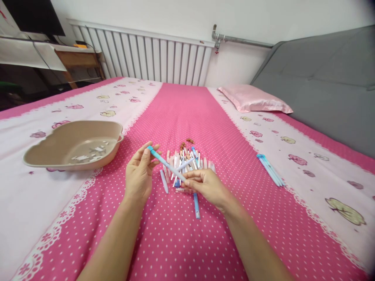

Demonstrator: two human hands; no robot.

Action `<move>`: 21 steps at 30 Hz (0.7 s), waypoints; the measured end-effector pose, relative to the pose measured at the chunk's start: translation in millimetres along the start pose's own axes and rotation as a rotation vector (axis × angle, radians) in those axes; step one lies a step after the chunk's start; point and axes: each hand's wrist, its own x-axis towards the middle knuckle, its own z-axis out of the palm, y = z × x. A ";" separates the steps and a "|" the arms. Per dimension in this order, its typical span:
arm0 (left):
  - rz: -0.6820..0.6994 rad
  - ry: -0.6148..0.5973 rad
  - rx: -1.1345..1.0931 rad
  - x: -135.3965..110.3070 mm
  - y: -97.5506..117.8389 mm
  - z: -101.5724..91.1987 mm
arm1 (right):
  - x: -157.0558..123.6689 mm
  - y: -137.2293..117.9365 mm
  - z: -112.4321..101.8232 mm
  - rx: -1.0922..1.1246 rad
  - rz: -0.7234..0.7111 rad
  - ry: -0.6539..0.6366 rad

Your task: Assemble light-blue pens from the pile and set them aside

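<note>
From where I stand, the bed takes up most of the room, its pink dotted sheet (184,105) running between pale, flower-printed bands. A grey headboard (322,74) rises along the right, and a white radiator (146,50) lines the far wall. A shiny pink pillow (254,98) lies near the headboard. On the left sits a beige basin (67,136), its handle towards the middle of the bed. In the centre is a jumbled pile of pens (177,160), pointing every which way.

Over the pile's near side are the person's left hand (139,171) and right hand (209,185), a little apart. Well off to the right, a bundle of blue pens (270,169) lies side by side, turquoise ends pointing away and slightly left.

Between the hands is a pale pen (166,164), its long axis slanting from far left to near right. The left fingers pinch its turquoise end, which points away from the person; the right fingers are closed on its pale end. A lilac pen (164,181) lies left of the pile, and a blue one (196,206) points almost straight at the person. Small white scraps (99,149) litter the basin floor.
</note>
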 end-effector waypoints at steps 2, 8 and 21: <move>0.000 0.005 -0.003 0.0 -0.3 -0.4 | -0.6 -0.5 0.1 0.000 -0.009 0.007; -0.014 -0.019 0.001 -1.0 0.9 -0.1 | -1.5 -0.5 -0.2 -0.013 -0.031 -0.004; -0.057 -0.036 -0.036 -1.3 1.6 0.8 | -2.3 -1.2 0.8 0.006 -0.010 0.004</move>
